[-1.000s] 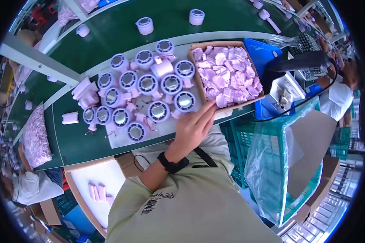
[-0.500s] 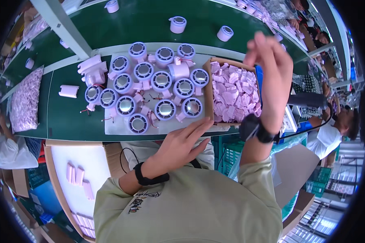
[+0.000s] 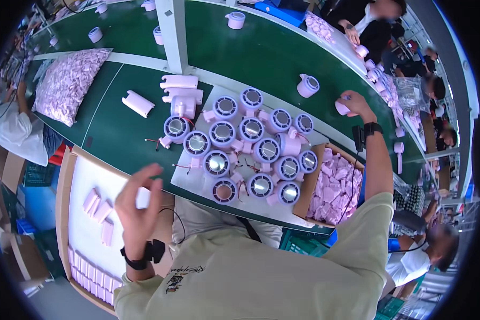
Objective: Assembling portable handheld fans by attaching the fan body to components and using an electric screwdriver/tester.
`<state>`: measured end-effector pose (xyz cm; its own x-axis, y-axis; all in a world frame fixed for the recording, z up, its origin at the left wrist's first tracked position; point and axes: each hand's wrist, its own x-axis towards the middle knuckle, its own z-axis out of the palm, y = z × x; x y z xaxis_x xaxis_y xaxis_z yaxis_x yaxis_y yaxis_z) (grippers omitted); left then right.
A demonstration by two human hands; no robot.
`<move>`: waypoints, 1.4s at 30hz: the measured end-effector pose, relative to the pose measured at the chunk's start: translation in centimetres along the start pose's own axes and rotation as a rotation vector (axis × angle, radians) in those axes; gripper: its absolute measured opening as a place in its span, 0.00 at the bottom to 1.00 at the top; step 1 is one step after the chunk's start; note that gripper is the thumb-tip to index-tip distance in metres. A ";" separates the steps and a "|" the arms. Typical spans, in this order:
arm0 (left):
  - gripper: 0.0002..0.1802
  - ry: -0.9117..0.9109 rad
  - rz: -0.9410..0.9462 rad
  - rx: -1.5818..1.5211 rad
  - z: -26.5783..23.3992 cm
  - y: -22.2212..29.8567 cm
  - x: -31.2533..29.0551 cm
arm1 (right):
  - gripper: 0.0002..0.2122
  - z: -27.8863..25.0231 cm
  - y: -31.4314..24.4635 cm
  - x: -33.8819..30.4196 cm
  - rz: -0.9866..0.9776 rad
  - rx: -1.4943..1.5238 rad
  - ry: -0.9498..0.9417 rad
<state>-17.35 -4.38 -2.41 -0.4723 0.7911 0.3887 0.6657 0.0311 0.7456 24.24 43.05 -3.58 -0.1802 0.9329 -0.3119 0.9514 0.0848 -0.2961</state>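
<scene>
At the far right my right hand reaches over the green belt, its fingers around a pink cylindrical housing. My left hand is raised beside the near table edge, fingers curved and apart, with nothing seen in it. Between my hands, several similar pink housings stand on a white sheet, showing slotted lilac rims and shiny round centres; some have thin wires and small connectors. One housing lies on its side. Another pink housing is on the belt, left of my right hand.
A carton of small pink pieces borders the sheet. Left are curved pink shells and a filled clear bag. A white-lined box with pink shells stands low left. A metal post rises at the belt; co-workers sit beyond it.
My right hand has gone from above the carton to the belt and closed around a housing. My left hand has left the carton's edge and moved left. The view has turned.
</scene>
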 end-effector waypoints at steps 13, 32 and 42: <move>0.12 0.057 -0.132 0.138 -1.2 -4.3 3.3 | 0.36 2.4 -11.6 -4.7 -0.181 -0.289 -0.055; 0.20 -0.078 0.092 0.175 -0.4 -6.5 4.7 | 0.33 -3.6 -15.2 -22.2 -0.738 0.173 0.220; 0.28 -0.271 0.128 0.025 4.6 -6.8 6.6 | 0.37 3.9 -17.5 -39.5 -0.350 0.413 0.299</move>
<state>-22.32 3.41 -7.42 -0.2143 0.9238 0.3174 0.7257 -0.0669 0.6848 13.74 3.33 10.38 -0.3293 0.9371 0.1157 0.6626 0.3166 -0.6787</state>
